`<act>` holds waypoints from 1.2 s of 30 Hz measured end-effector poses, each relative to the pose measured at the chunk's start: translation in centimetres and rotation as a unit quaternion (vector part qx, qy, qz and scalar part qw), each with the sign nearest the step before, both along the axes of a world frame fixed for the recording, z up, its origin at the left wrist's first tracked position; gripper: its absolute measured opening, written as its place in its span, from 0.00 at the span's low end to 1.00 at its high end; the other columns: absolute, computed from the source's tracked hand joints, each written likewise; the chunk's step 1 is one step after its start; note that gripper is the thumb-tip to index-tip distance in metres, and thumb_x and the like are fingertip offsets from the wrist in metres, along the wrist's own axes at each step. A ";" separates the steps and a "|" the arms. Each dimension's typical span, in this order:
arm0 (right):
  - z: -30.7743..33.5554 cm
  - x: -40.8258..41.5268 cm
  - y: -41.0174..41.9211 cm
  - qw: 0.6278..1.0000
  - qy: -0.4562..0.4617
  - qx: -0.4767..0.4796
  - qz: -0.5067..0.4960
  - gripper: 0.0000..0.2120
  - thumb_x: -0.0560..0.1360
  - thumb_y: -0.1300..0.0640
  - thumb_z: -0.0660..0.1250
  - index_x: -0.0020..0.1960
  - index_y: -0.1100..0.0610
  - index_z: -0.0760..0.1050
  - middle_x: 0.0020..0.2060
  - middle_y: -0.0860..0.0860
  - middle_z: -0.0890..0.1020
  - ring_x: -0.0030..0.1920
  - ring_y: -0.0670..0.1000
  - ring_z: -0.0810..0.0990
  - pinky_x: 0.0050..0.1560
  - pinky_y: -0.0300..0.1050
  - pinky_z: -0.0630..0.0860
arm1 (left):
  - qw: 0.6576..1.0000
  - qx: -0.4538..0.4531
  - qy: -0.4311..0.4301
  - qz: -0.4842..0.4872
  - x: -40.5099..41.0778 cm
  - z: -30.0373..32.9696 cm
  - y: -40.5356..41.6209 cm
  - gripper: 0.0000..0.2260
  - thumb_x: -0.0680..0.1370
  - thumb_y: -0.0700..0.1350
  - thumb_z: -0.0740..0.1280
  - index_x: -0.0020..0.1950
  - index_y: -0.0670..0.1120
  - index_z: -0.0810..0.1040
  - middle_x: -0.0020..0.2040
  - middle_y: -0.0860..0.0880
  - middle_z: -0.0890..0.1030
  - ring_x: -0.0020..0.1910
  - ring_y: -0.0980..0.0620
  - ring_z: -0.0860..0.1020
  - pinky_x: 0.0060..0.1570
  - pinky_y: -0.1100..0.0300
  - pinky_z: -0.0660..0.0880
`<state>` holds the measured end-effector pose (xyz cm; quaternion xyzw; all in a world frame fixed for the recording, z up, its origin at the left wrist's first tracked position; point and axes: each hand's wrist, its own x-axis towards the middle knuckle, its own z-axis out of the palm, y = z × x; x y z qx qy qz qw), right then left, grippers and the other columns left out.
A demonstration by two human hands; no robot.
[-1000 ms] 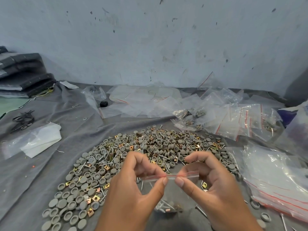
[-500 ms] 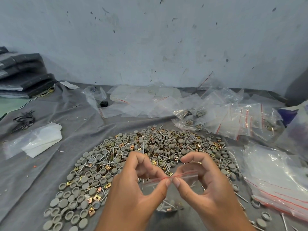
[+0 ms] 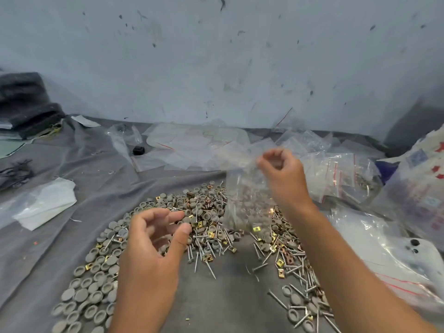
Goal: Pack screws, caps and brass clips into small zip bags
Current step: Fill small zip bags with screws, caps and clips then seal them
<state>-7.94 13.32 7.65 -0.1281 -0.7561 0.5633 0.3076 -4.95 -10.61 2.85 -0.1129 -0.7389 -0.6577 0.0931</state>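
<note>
My right hand (image 3: 281, 174) pinches the top of a small clear zip bag (image 3: 245, 200), which hangs blurred above the far part of the pile with a few parts at its bottom. My left hand (image 3: 153, 239) hovers over the left of the pile with fingers loosely curled and nothing in them. A wide pile of grey round caps (image 3: 91, 292), screws (image 3: 206, 251) and brass clips (image 3: 280, 262) spreads over the grey cloth (image 3: 72, 164).
Filled and empty zip bags (image 3: 336, 174) lie at the back right and along the wall. A large plastic bag (image 3: 389, 255) sits at the right edge. White folded plastic (image 3: 45, 203) lies left, black clips (image 3: 14, 171) beyond it, dark stacked sheets (image 3: 24, 102) far left.
Both hands were pinching the zip strip of the bag close in front. Now the left hand has let go and the right has lifted the bag up and away to the right.
</note>
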 end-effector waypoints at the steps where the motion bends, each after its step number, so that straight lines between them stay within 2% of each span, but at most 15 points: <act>1: 0.8 -1.7 1.8 0.999 -0.007 -0.023 -0.040 0.05 0.78 0.58 0.70 0.48 0.49 0.75 0.47 0.48 0.81 0.51 0.48 0.82 0.53 0.44 0.80 | 1.000 -0.003 -0.002 0.000 0.0 0.1 0.0 0.17 0.69 0.58 0.69 0.55 0.56 0.72 0.52 0.62 0.84 0.50 0.63 0.82 0.53 0.58 0.76; 2: 1.3 -3.0 3.7 0.996 -0.020 -0.048 -0.072 0.05 0.78 0.58 0.70 0.47 0.49 0.75 0.47 0.48 0.81 0.53 0.51 0.82 0.56 0.47 0.80 | 1.000 -0.007 -0.005 0.000 0.1 0.1 0.1 0.18 0.68 0.59 0.68 0.55 0.56 0.72 0.52 0.62 0.84 0.50 0.64 0.81 0.53 0.59 0.75; 4: 1.5 -3.8 7.5 0.990 -0.082 -0.050 -0.104 0.05 0.78 0.57 0.70 0.48 0.51 0.75 0.47 0.49 0.81 0.55 0.55 0.82 0.52 0.48 0.78 | 1.000 -0.016 -0.011 -0.003 0.3 0.1 0.1 0.18 0.69 0.61 0.66 0.56 0.57 0.72 0.52 0.63 0.83 0.51 0.65 0.81 0.53 0.59 0.75; 6: 0.6 -2.5 10.7 0.977 -0.187 -0.005 -0.099 0.07 0.78 0.57 0.71 0.54 0.54 0.74 0.53 0.54 0.81 0.53 0.55 0.81 0.50 0.49 0.76 | 1.000 -0.025 -0.012 -0.006 0.3 0.1 0.0 0.18 0.69 0.63 0.65 0.56 0.59 0.71 0.52 0.65 0.83 0.52 0.67 0.80 0.53 0.60 0.74; 8: -0.4 0.6 12.7 0.949 -0.291 0.090 -0.078 0.11 0.78 0.58 0.71 0.59 0.56 0.75 0.56 0.56 0.81 0.54 0.56 0.81 0.56 0.53 0.78 | 1.000 -0.023 -0.014 -0.007 0.2 0.1 0.0 0.18 0.69 0.62 0.65 0.56 0.58 0.71 0.52 0.65 0.83 0.51 0.67 0.80 0.53 0.58 0.75; 11: -2.3 7.4 14.5 0.848 -0.449 0.281 -0.017 0.11 0.77 0.54 0.74 0.58 0.53 0.77 0.55 0.52 0.82 0.56 0.55 0.80 0.61 0.51 0.76 | 1.000 -0.020 -0.017 -0.009 -0.1 0.0 -0.1 0.19 0.69 0.63 0.65 0.56 0.57 0.71 0.51 0.64 0.84 0.51 0.66 0.80 0.52 0.57 0.74; 13: -4.0 12.2 14.9 0.764 -0.550 0.339 -0.009 0.21 0.74 0.45 0.76 0.62 0.50 0.75 0.58 0.49 0.80 0.56 0.50 0.78 0.58 0.43 0.74 | 1.000 -0.023 -0.017 -0.012 -0.1 0.0 0.0 0.19 0.69 0.63 0.64 0.56 0.56 0.71 0.52 0.63 0.84 0.51 0.66 0.80 0.52 0.59 0.73; 15: -5.6 15.8 14.8 0.722 -0.592 0.358 -0.017 0.23 0.72 0.43 0.75 0.63 0.48 0.74 0.59 0.46 0.79 0.56 0.48 0.78 0.58 0.39 0.73 | 0.999 -0.030 -0.013 -0.012 0.1 -0.1 0.1 0.18 0.70 0.63 0.64 0.56 0.57 0.71 0.52 0.64 0.83 0.51 0.68 0.79 0.51 0.62 0.72; 17: -6.3 17.5 14.7 0.747 -0.546 0.377 -0.043 0.07 0.75 0.47 0.73 0.51 0.44 0.77 0.49 0.45 0.81 0.53 0.50 0.80 0.54 0.43 0.75 | 0.999 -0.033 -0.013 -0.015 0.3 -0.1 0.4 0.16 0.71 0.61 0.65 0.56 0.58 0.71 0.52 0.62 0.84 0.51 0.68 0.79 0.51 0.62 0.72; 19: -6.2 17.8 15.2 0.786 -0.488 0.371 -0.080 0.13 0.79 0.51 0.70 0.37 0.50 0.74 0.36 0.48 0.79 0.44 0.55 0.80 0.47 0.51 0.74 | 0.999 -0.035 -0.014 -0.025 0.6 -0.2 0.7 0.16 0.72 0.59 0.65 0.57 0.56 0.72 0.52 0.58 0.84 0.51 0.66 0.80 0.51 0.60 0.73; 23: -4.5 17.2 15.7 0.802 -0.469 0.363 -0.066 0.16 0.83 0.50 0.64 0.43 0.60 0.79 0.39 0.56 0.82 0.45 0.58 0.80 0.51 0.53 0.73 | 0.997 -0.053 -0.013 -0.048 1.4 -0.2 1.3 0.17 0.71 0.59 0.65 0.57 0.56 0.72 0.51 0.61 0.83 0.51 0.65 0.80 0.50 0.55 0.75; 27: -3.2 17.1 15.2 0.847 -0.429 0.303 -0.084 0.10 0.76 0.51 0.74 0.37 0.52 0.83 0.34 0.48 0.85 0.40 0.49 0.82 0.43 0.45 0.74 | 0.995 -0.079 -0.014 -0.064 2.0 -0.1 1.7 0.17 0.70 0.62 0.63 0.56 0.58 0.71 0.51 0.60 0.83 0.51 0.67 0.79 0.50 0.58 0.75; 30: -2.7 17.0 14.8 0.867 -0.399 0.265 -0.138 0.08 0.67 0.50 0.82 0.34 0.49 0.84 0.31 0.44 0.85 0.40 0.47 0.83 0.42 0.45 0.77 | 0.992 -0.105 -0.010 -0.074 2.1 0.0 1.6 0.19 0.70 0.65 0.61 0.57 0.60 0.71 0.52 0.61 0.82 0.52 0.69 0.78 0.52 0.61 0.75; 33: -2.1 17.0 14.8 0.880 -0.397 0.219 -0.140 0.12 0.65 0.46 0.82 0.34 0.53 0.85 0.30 0.44 0.85 0.38 0.48 0.83 0.42 0.48 0.80 | 0.990 -0.114 -0.014 -0.080 2.0 0.0 1.6 0.22 0.70 0.65 0.61 0.60 0.58 0.71 0.52 0.61 0.82 0.52 0.68 0.78 0.54 0.58 0.76; 36: -1.6 17.3 15.1 0.895 -0.394 0.175 -0.113 0.10 0.70 0.46 0.78 0.37 0.52 0.86 0.32 0.46 0.86 0.37 0.49 0.82 0.40 0.45 0.77 | 0.991 -0.110 -0.016 -0.080 2.0 0.1 1.6 0.18 0.70 0.64 0.61 0.57 0.62 0.70 0.52 0.61 0.82 0.51 0.67 0.79 0.52 0.58 0.75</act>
